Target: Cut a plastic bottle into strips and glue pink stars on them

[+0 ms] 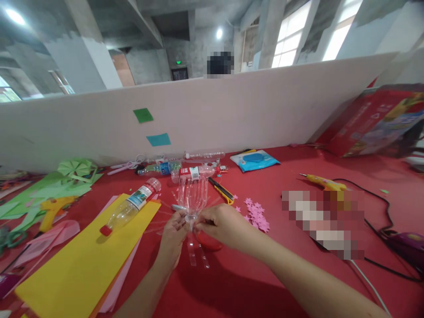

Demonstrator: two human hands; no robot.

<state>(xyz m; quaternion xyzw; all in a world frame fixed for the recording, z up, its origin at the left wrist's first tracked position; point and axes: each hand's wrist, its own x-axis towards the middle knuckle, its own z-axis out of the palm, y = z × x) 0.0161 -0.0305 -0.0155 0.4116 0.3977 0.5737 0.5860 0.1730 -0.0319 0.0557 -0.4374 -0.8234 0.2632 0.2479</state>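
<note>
Over the table's middle, a clear plastic bottle cut into strips (193, 194) is held between both hands, its strips fanning up and away. More clear strips hang down below its neck. My left hand (174, 234) closes its fingers on the left side of the neck. From the right, my right hand (218, 223) pinches at the same neck, fingers closed. A rounded red thing (210, 241) lies partly hidden beneath my right hand. Just past the left fingers a grey blade tip (178, 207) shows. A yellow-and-black utility knife (221, 191) lies beyond the right hand.
Pink foam stars (256, 215) are piled right of the hands. To the left, a labelled bottle (134, 203) rests on yellow paper (89, 256). Several bottles lie by the white partition (225, 110). A yellow glue gun (326, 182) with a dark cord is at right, wipes (254, 160) behind.
</note>
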